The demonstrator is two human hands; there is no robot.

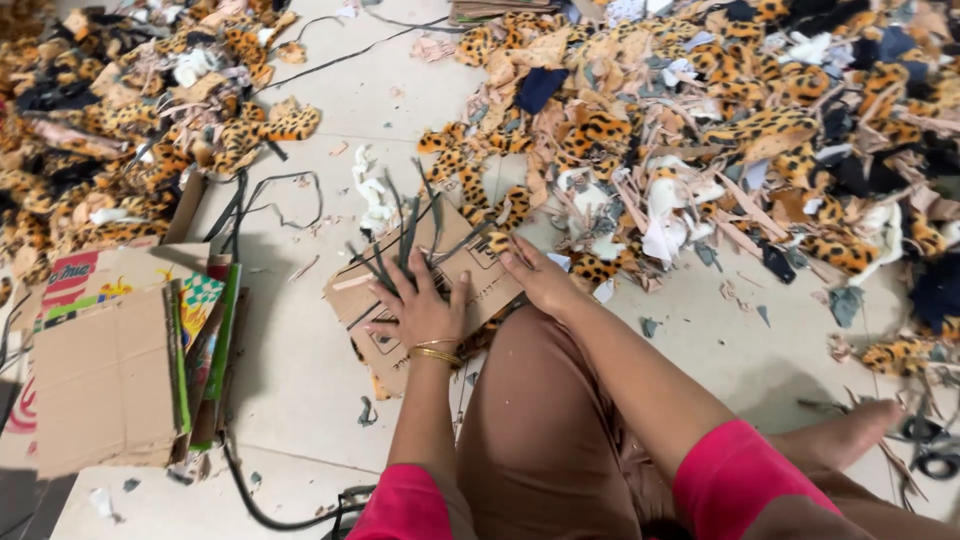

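Left hand (418,308): fingers spread, pressed flat on a bunch of thin dark strips (400,240) that fans upward from under the palm; grip open, nothing clasped, only pinning.
Right hand (537,278): laid palm-down at the right edge of the cardboard piece (470,262), fingers loosely extended; grip open, nothing visibly held.
Dark strips: gathered at their lower ends beneath the left palm, tips splayed apart above the cardboard piece, on the floor (320,380) just ahead of the knee.
Cardboard piece: flat on the floor, under both hands, serving as the working base.
Step in hand: judged as gathering and evening the strips into one bundle, held down while being ordered.
Next move calls for: likely closing the fingers round the pinned ends without letting the loose tips scatter, the other hand steadying the cardboard.
Surroundings: heaps of leopard-print fabric scraps (700,130) behind and to the left; a stack of folded cartons (110,370) at the left; loose black cord (270,200) near it.
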